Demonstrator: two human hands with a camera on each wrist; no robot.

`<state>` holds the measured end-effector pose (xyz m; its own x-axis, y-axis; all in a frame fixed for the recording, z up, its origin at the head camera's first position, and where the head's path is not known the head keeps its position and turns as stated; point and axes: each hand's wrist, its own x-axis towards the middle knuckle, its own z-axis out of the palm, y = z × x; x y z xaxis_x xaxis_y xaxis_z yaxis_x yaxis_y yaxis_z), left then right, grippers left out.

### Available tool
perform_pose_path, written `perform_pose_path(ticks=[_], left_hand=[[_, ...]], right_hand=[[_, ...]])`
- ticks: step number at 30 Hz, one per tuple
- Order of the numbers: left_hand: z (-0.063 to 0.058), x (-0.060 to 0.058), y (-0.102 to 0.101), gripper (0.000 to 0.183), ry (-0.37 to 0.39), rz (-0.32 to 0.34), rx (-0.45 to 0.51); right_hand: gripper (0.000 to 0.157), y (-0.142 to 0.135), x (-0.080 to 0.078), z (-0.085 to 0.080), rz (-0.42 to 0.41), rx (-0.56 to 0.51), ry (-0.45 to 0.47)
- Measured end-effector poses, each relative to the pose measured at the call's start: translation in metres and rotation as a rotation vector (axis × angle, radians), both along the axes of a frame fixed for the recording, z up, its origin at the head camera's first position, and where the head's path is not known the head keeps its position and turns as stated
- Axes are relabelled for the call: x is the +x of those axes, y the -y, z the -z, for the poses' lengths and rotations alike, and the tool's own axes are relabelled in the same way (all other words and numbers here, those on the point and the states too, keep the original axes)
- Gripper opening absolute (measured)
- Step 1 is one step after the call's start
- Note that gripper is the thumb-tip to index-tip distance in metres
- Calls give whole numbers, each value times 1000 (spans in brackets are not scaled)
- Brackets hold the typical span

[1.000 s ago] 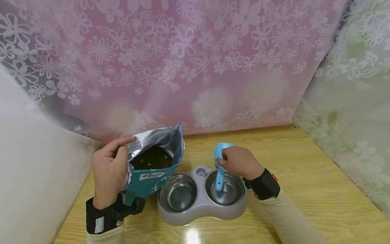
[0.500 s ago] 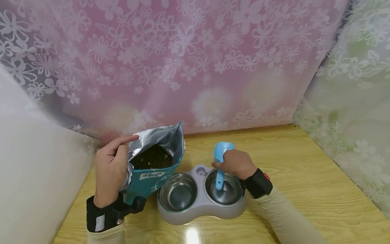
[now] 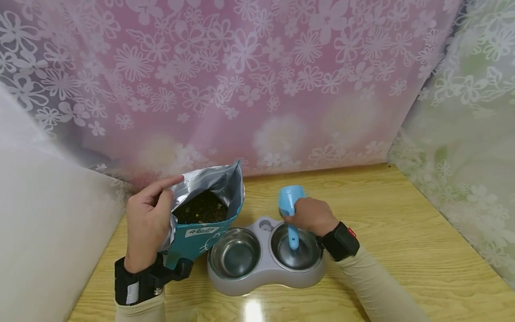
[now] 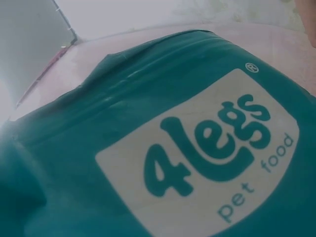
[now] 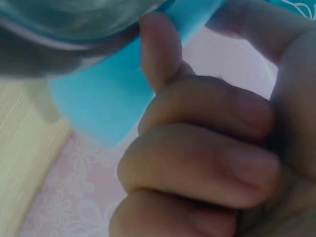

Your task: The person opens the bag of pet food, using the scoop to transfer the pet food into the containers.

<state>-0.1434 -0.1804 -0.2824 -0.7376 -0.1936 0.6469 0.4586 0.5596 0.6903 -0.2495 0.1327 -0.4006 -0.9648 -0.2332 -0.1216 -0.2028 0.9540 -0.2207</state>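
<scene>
On the left, my left hand (image 3: pixel 148 223) grips the side of an open teal pet food bag (image 3: pixel 197 243), index finger along its silver rim. Dark brown kibble (image 3: pixel 203 209) shows inside. The bag's front, printed "4legs pet food" (image 4: pixel 197 158), fills the left wrist view. My right hand (image 3: pixel 314 216) pinches the handle of a light blue scoop (image 3: pixel 290 197) between thumb and index finger. Its scoop end points away from me, and the handle end overlaps the right steel bowl (image 3: pixel 299 259). In the right wrist view the other fingers (image 5: pixel 197 163) curl into the palm.
A grey double feeder (image 3: pixel 265 273) stands on the wooden table (image 3: pixel 402 250), with a left steel bowl (image 3: pixel 237 255) beside the bag. A pink flowered cloth (image 3: pixel 261 89) hangs behind, a pale green flowered one (image 3: pixel 474 134) at right, and a white wall (image 3: pixel 48 214) at left.
My right hand has shifted its hold on the scoop's handle, and the scoop has turned slightly, its head a little to the left. The left hand and bag stay nearly still.
</scene>
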Motion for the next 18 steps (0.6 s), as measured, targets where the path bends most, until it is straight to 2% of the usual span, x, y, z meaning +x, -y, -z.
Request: perform_pose_path(ticks=[5, 13, 18], left_hand=[[0, 1, 0, 32, 4, 21, 1], [-1, 3, 0, 31, 18, 32, 6], [-1, 1, -1, 32, 8, 29, 1]], right_hand=[[39, -2, -2, -1, -11, -61, -19], [43, -4, -1, -5, -35, -228, -78], [30, -2, 0, -11, -3, -368, -89]])
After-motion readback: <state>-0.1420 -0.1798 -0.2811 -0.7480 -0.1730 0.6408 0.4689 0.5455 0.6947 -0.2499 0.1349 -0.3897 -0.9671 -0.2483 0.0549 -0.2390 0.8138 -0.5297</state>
